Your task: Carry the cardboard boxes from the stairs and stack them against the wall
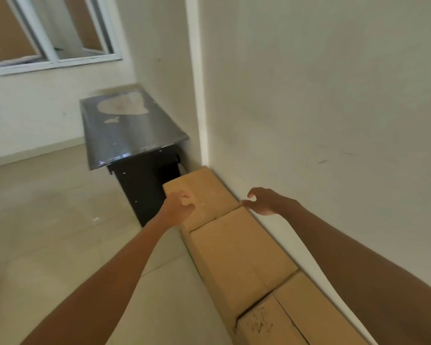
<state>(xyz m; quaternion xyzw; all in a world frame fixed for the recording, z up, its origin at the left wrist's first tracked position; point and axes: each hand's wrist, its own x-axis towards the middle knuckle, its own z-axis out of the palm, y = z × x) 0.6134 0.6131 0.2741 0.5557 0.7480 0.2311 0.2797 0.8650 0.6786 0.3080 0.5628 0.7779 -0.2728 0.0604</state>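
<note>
Three brown cardboard boxes stand in a row along the white wall [321, 108]: a far box [207, 188], a middle box [241, 252] and a near box [291, 317] with scribbles on its top. My left hand [182, 205] hovers over the far box's left side, fingers loosely curled, holding nothing. My right hand [264, 200] is beside the far box's right corner next to the wall, fingers spread and loosely curved, holding nothing. Whether either hand touches the box is unclear.
A black table [130, 130] with a worn, glossy top stands just beyond the far box against the wall corner. Pale floor tiles [55, 215] spread out to the left. A white-framed window [50, 33] is at the upper left.
</note>
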